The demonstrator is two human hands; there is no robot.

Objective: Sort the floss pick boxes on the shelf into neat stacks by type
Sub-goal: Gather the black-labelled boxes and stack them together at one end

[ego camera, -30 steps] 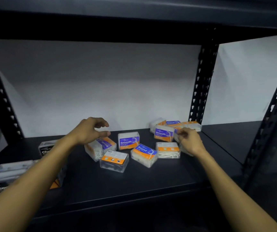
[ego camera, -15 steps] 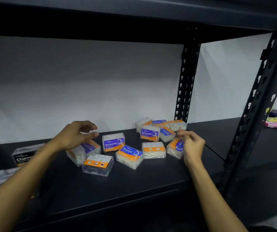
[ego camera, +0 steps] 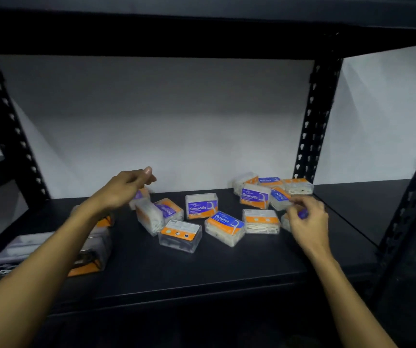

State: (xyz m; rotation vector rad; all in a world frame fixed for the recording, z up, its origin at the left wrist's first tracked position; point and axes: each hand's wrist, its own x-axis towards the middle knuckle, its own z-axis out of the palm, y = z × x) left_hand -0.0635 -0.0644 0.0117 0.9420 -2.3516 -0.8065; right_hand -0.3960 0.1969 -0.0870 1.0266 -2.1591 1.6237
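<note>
Two bare forearms enter from bottom corners, no sleeves, no watch or jewellery visible. Left hand [ego camera: 124,188] and right hand [ego camera: 307,222] both bare, ungloved. Thumbnail on the left hand short, plain. Slender wrists. Slight motion blur.

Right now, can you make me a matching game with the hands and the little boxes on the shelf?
Things:
1. left hand
2. right hand
3. Round box
4. Smooth box

Where or how:
A. lies flat at the front, label up
B. stands upright in the middle, label facing us
C. raised above the boxes, holding nothing
D. fingers curled round a purple and orange box

Pairs: 1-C, 2-D, 3-A, 4-B
</note>
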